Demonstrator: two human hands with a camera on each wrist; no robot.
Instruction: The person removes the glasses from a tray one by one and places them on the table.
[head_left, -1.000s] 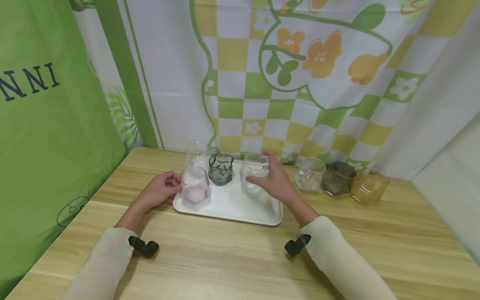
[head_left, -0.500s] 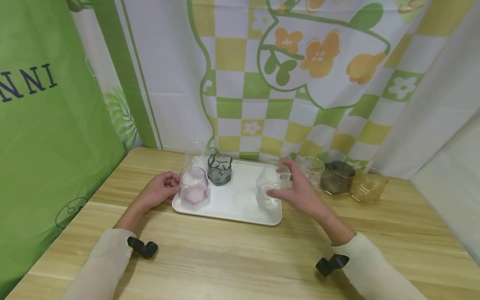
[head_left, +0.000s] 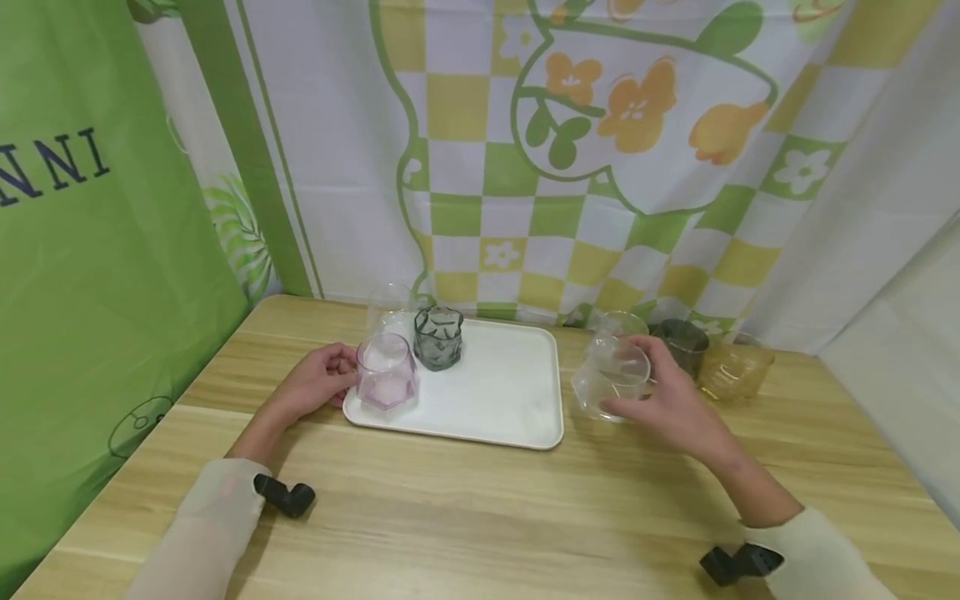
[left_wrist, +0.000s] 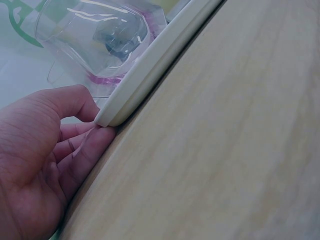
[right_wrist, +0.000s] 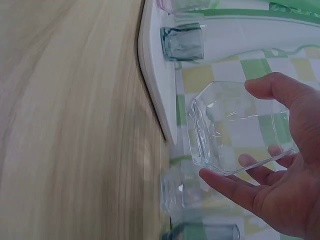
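My right hand point(head_left: 675, 408) holds a clear, faceted drinking glass point(head_left: 606, 387) between thumb and fingers, just off the tray's right edge. In the right wrist view the glass point(right_wrist: 235, 130) shows raised above the wooden table. At the left front corner of the white tray point(head_left: 495, 400), my left hand point(head_left: 318, 379) pinches the rim, thumb above and fingers beneath. A pink-tinted glass point(head_left: 386, 379) stands on the tray beside that hand. Behind it are a grey, wavy-rimmed glass point(head_left: 438, 340) and a tall clear glass point(head_left: 390, 304).
To the right of the tray, a row of glasses stands near the curtain: a clear one point(head_left: 624, 322), partly hidden by the held glass, a dark smoky one point(head_left: 686, 340) and an amber one point(head_left: 738, 367). A patterned curtain point(head_left: 457, 108) hangs behind the table point(head_left: 450, 517).
My right hand has carried the clear glass rightward, from over the tray to beyond its right edge. The left hand has stayed at the tray's corner.
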